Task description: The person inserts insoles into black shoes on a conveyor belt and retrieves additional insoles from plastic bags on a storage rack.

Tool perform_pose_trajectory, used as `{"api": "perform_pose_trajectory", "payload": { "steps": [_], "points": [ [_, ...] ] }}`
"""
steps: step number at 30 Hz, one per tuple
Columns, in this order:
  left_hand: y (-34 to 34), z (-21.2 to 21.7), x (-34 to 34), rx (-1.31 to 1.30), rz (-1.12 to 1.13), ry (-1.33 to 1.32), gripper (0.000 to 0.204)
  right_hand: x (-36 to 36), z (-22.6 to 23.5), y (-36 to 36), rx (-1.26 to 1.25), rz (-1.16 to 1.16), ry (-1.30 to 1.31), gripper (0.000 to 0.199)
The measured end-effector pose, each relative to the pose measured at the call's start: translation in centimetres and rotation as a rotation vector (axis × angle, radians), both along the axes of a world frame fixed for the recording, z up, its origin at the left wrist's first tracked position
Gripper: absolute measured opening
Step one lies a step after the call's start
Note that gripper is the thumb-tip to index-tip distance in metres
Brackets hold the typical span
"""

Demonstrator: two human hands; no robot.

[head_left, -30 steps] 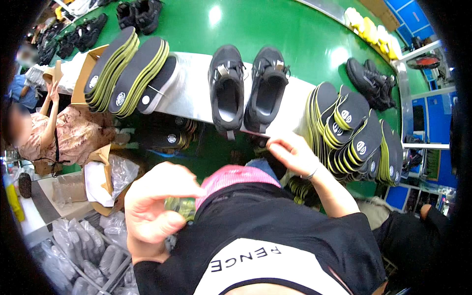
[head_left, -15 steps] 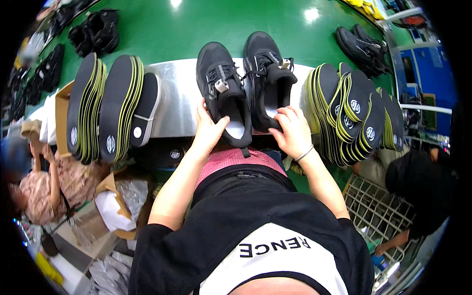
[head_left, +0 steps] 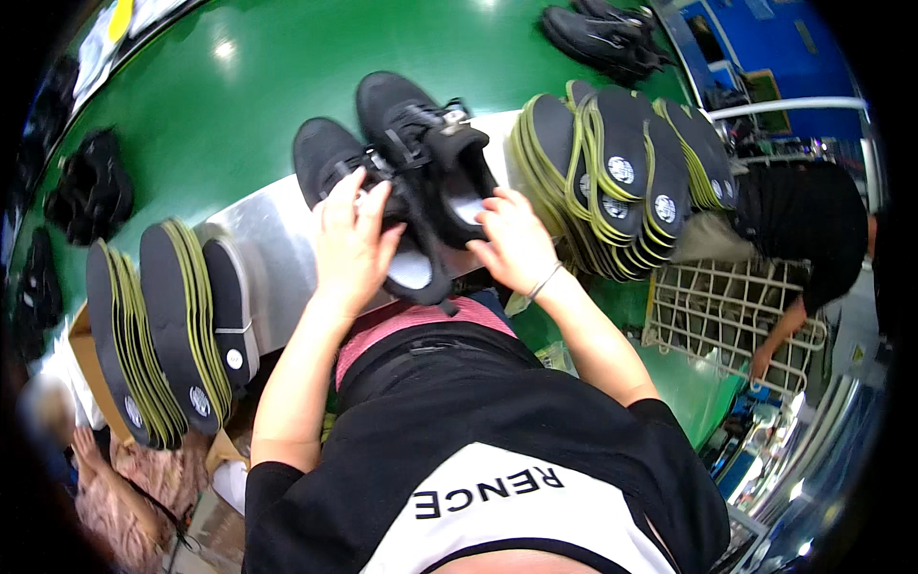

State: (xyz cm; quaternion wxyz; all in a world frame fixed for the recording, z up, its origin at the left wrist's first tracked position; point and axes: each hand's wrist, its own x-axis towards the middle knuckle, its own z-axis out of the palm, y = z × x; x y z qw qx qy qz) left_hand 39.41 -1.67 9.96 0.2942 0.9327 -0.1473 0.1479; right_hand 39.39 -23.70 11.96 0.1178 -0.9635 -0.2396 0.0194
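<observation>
A pair of black lace-up shoes stands toes away from me on the metal table, the left shoe close against the right shoe. Pale insoles show inside both. My left hand lies over the left shoe's side, fingers apart and slightly blurred at its laces and tongue. Its thumb is by the shoe opening. At the heel collar of the right shoe, my right hand pinches the edge, fingers on the rim and thumb lower down. A thin bracelet circles my right wrist.
Black insoles with yellow-green edges form left stacks and right stacks on the metal table. More black shoes rest on the green surface beyond. A co-worker in black reaches toward a wire rack at right.
My left hand has moved from the left shoe's heel up to its laces. The view has turned, so the table now slants. My right hand stays at the right shoe's heel.
</observation>
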Motion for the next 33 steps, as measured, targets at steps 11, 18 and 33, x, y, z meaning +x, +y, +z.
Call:
{"api": "perform_pose_trajectory", "payload": {
  "steps": [11,18,33],
  "points": [
    [0.9,1.7,6.7,-0.437,0.125,0.528,0.024,3.2,11.1,-7.9,-0.093,-0.177,-0.236,0.030],
    [3.5,-0.4,9.2,-0.776,0.077,0.904,0.027,2.9,8.7,-10.9,-0.231,-0.318,-0.063,0.024],
    [3.9,-1.8,9.1,-1.057,-0.042,0.963,0.027,3.8,9.4,-11.3,-0.244,-0.363,0.087,0.025]
  ]
}}
